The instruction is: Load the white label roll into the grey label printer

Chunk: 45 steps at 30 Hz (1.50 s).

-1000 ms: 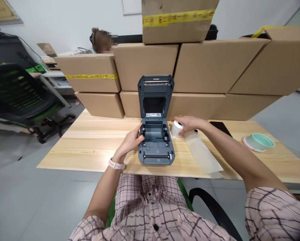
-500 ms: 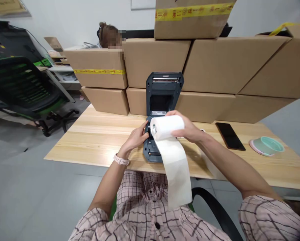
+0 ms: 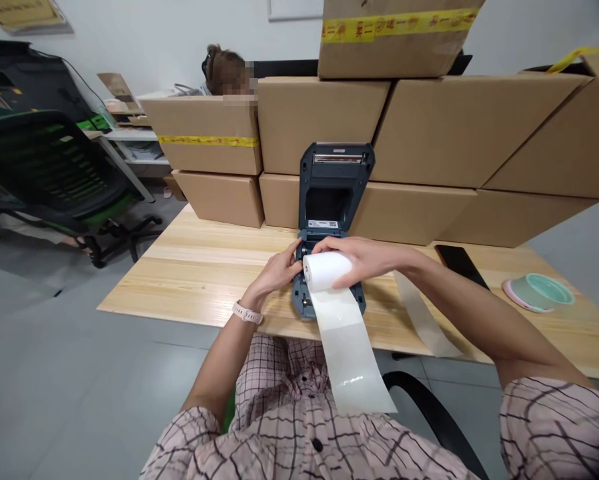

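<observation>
Label roll (image 3: 328,272) in your right hand (image 3: 357,261), fingers pinched around its right end, has come lower over the open label printer (image 3: 335,180), so it now seems close to the bay, its loose strip (image 3: 347,353) hanging past the worktop (image 3: 204,267). Your left hand (image 3: 278,270) touches the printer's left edge; whether its fingers pinch cannot be told. Rightward lie another paper strip (image 3: 424,320), a smartphone (image 3: 460,263) and a mint-green tub (image 3: 544,293); behind stand cardboard boxes (image 3: 324,120), a mesh office chair (image 3: 54,167) off left, and a person (image 3: 224,70) beyond.
</observation>
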{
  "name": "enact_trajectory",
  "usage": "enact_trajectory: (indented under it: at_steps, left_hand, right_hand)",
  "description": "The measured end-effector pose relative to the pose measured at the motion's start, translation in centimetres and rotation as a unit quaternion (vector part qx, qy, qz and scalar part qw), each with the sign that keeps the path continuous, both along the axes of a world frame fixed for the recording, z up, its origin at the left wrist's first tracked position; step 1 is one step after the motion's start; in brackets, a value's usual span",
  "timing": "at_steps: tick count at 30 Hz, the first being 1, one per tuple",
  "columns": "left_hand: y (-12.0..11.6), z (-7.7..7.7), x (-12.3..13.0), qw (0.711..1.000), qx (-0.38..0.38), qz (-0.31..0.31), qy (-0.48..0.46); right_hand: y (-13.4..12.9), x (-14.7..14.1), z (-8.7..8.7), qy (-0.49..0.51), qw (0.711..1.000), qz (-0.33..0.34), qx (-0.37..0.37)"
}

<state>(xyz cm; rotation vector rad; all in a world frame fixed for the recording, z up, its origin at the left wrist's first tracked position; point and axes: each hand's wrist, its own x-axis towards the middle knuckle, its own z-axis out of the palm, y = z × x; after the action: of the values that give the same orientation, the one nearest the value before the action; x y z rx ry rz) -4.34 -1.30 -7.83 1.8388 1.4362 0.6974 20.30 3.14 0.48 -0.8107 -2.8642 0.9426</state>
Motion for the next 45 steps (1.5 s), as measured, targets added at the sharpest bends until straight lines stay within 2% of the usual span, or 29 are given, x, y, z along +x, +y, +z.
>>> enact_trajectory:
  at_steps: [5,10,19,26,28,31,35,38,45]
  left_hand:
    - [0.2,-0.2,-0.4,1.000,-0.018,-0.014,-0.013]
    - [0.4,-0.3,-0.6,0.999,-0.022,-0.037,-0.033]
    - [0.2,0.6,-0.4,0.999,-0.031,-0.034,-0.016]
    - [0.5,0.2,-0.6,0.998,-0.039,-0.049,-0.030]
    - [0.6,0.0,-0.7,0.998,-0.037,-0.049,-0.034]
    - [0.6,-0.1,-0.6,0.998,-0.031,-0.043,-0.036]
    - [0.5,0.2,-0.5,0.999,-0.013,-0.039,-0.012]
    - [0.5,0.5,-0.4,0.999,-0.013,-0.041,0.011]
    - [0.5,0.5,-0.4,0.999,-0.013,-0.041,0.005]
  right_hand:
    - [2.3,-0.3,-0.8,-0.013,0.999,-0.035,-0.019]
    - [2.7,-0.5,-1.6,-0.059,0.997,-0.034,0.027]
    - [4.1,-1.4,-2.4,-0.140,0.990,-0.032,0.008]
    - [4.4,-1.8,-4.4,-0.110,0.991,0.023,0.078]
    - [3.3,-1.5,-4.6,-0.074,0.991,0.026,0.111]
    - [0.2,-0.5,-4.5,-0.020,0.987,0.006,0.157]
    - [-5.0,1.5,-4.5,-0.038,0.990,0.004,0.135]
    - [-7.7,2.6,-5.5,-0.059,0.990,0.008,0.131]
    - [-11.8,2.1,-7.7,-0.019,0.967,-0.052,0.249]
